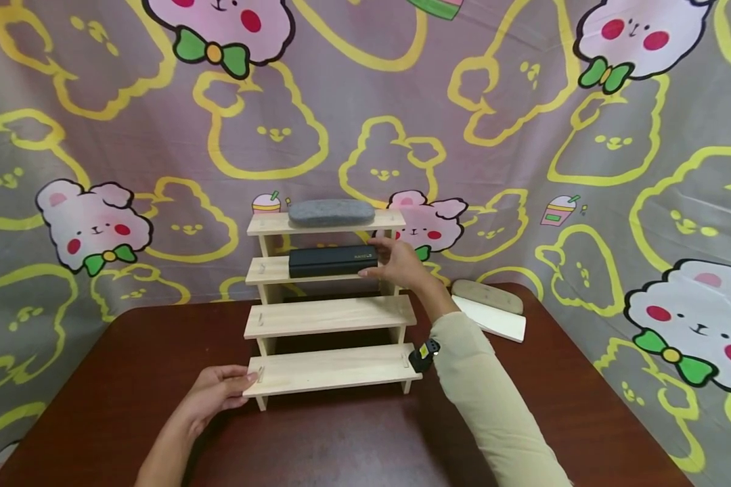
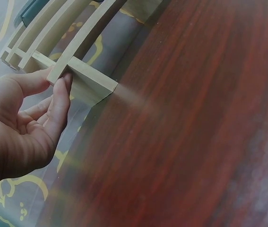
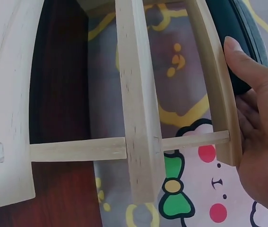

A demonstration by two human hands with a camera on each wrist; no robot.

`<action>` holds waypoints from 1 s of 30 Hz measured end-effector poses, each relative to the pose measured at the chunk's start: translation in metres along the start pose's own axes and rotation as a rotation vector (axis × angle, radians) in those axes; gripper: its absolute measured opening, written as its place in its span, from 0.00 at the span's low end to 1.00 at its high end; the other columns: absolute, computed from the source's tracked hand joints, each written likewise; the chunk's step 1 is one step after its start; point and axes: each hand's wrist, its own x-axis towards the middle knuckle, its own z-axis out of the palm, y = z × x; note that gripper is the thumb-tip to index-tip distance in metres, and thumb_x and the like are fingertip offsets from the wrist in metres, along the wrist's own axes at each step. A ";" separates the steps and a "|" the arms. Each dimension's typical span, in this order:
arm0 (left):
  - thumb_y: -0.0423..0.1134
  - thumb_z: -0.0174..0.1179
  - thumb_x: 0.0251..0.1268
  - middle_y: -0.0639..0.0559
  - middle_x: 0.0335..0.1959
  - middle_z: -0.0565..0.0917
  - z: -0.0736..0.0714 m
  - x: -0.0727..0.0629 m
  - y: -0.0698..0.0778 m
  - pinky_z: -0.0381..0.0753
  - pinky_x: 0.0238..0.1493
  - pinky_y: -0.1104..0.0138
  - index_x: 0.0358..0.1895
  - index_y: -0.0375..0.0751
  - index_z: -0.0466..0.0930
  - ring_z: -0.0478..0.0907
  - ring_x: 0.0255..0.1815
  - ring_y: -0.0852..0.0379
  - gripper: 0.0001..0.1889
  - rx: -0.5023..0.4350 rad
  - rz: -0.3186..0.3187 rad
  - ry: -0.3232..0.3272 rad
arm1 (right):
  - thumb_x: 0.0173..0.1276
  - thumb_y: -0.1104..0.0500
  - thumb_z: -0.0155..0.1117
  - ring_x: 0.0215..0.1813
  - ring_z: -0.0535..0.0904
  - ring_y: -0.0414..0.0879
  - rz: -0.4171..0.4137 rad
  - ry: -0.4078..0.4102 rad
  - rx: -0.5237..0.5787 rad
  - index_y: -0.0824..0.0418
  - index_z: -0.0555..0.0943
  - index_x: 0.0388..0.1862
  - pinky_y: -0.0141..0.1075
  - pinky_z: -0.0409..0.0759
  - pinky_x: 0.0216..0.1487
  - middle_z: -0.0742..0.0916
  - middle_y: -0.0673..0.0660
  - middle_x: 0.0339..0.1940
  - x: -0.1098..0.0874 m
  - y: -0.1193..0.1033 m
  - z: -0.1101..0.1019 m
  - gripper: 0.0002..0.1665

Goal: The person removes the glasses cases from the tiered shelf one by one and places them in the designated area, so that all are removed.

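Note:
A tiered wooden shelf point(image 1: 329, 368) stands on the table, stepping up toward the back. My left hand point(image 1: 216, 392) pinches the left end of its lowest board, thumb on top and fingers beneath, as the left wrist view also shows point(image 2: 34, 118). On the second tier from the top lies a black glasses case point(image 1: 329, 262) with small lettering. My right hand point(image 1: 402, 264) grips this case at its right end, thumb in front; the other fingers are partly hidden behind it. A grey glasses case point(image 1: 331, 212) rests on the top board, above my right hand.
Behind my right forearm, a beige glasses case point(image 1: 487, 296) and a white case point(image 1: 493, 319) lie on the dark red-brown table point(image 1: 128, 379). A curtain point(image 1: 499, 61) with cartoon prints hangs close behind the shelf. The two lower boards hold nothing.

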 end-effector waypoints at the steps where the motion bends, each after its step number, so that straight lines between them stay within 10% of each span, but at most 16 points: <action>1: 0.37 0.61 0.73 0.57 0.32 0.84 0.000 0.000 0.000 0.85 0.33 0.75 0.61 0.17 0.72 0.81 0.30 0.66 0.25 0.000 0.000 -0.001 | 0.57 0.57 0.82 0.64 0.82 0.56 0.002 0.003 0.012 0.65 0.71 0.73 0.49 0.80 0.69 0.86 0.64 0.61 0.000 0.000 0.000 0.47; 30: 0.37 0.60 0.73 0.57 0.33 0.83 -0.001 0.001 0.000 0.85 0.34 0.75 0.62 0.17 0.71 0.81 0.31 0.66 0.26 0.009 -0.003 -0.007 | 0.48 0.57 0.86 0.52 0.77 0.51 0.019 0.066 0.083 0.58 0.79 0.62 0.41 0.80 0.55 0.82 0.59 0.51 -0.007 0.007 -0.004 0.41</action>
